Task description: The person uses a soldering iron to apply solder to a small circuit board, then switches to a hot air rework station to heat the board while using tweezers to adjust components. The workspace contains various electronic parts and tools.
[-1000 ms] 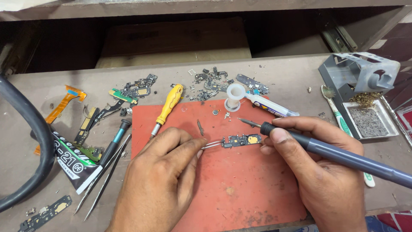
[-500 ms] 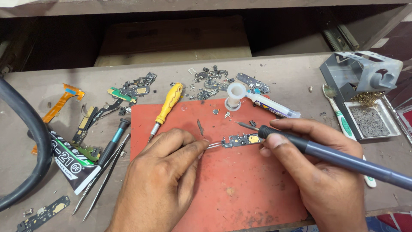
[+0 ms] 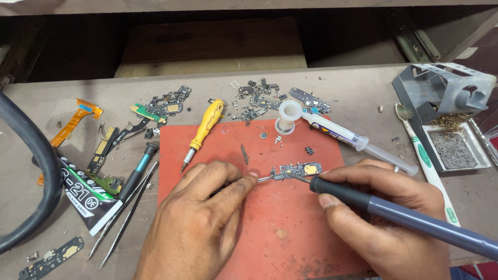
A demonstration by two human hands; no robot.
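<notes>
**Me:** Grey, cluttered workbench (image 3: 363, 98), red mat (image 3: 290, 228) in the middle of it, and both my hands are down on that mat.

**You:** What is the left hand doing?

**Me:** My left hand (image 3: 199, 223) is pinched shut on the tweezers (image 3: 263, 179), whose tips clamp the left end of the small circuit board (image 3: 300, 169). That board lies near the centre of the mat, long axis running left to right, just beyond my fingertips.

**You:** And the right?

**Me:** My right hand (image 3: 384, 218) is wrapped closed around the soldering iron (image 3: 394, 210), pen-style. Its tip slants up and left and meets the board from the lower right. So the board sits between the hands, tweezers on its left, iron on its right.

**You:** What's around it?

**Me:** Past the mat's far edge, a white solder spool (image 3: 288, 116) and a syringe (image 3: 353, 140). At the mat's upper left corner, the yellow screwdriver (image 3: 205, 129). Left of the mat, spare tweezers (image 3: 127, 212); right of it, a toothbrush (image 3: 425, 161).
</notes>
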